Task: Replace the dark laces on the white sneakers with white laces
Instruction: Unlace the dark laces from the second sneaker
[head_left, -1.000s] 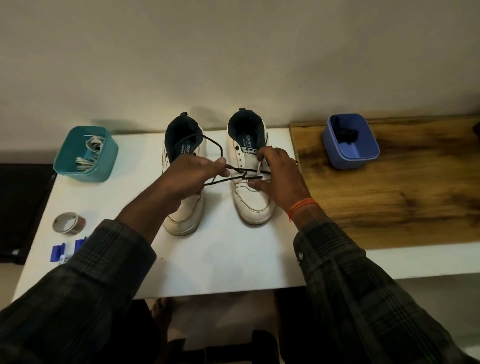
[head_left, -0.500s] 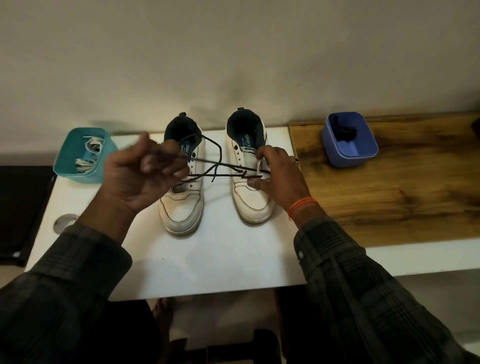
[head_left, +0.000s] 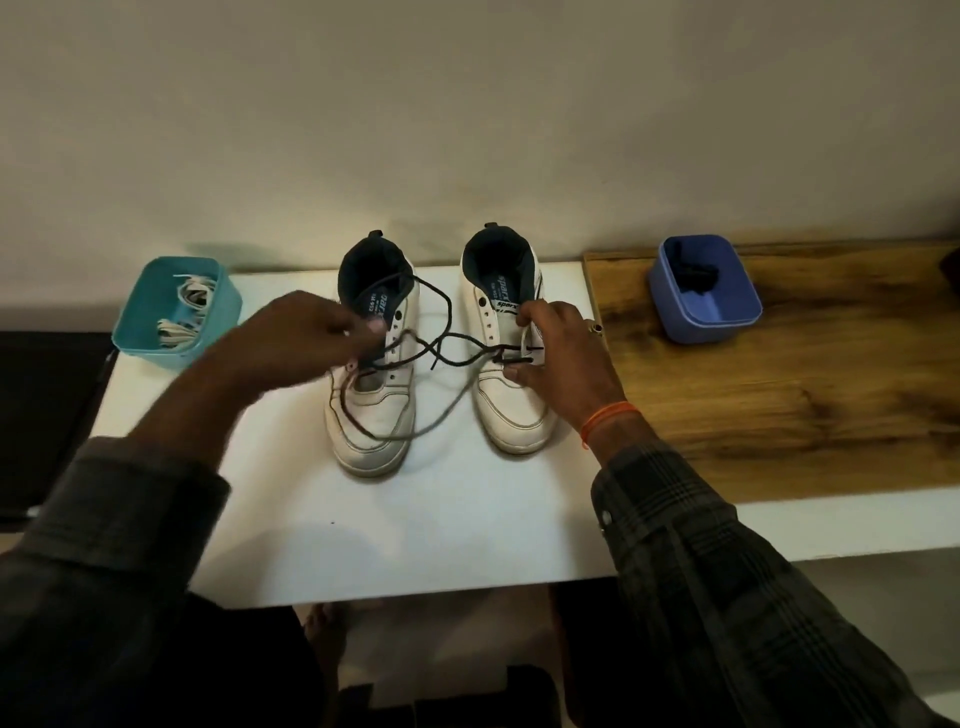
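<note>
On the white desk, against the wall, two white leather high-top sneakers stand side by side with toes toward the person. The right sneaker carries the thin dark lace, threaded only through its lowest eyelets; the upper eyelets are bare. The left sneaker shows bare eyelets and no lace of its own.

The right hand rests on the right sneaker's outer side, thumb and fingers bracing the vamp beside the laced eyelets. The left hand is curled and pinches the lace's free strands above the left sneaker's tongue; motion blur hides the exact fingertip contact.

The lace runs crosswise, from the right sneaker's eyelets leftward to the left hand, with a slack loop draped over the left sneaker's toe. Judgement: withdrawal calls for a pull leftward along that axis, the left hand being the pulling one and the right holding the shoe. The slack could snag.

A teal plastic tub holding white laces sits at the desk's left, near the left hand. A blue plastic tub with a dark bundle stands on the wooden surface, well apart.
</note>
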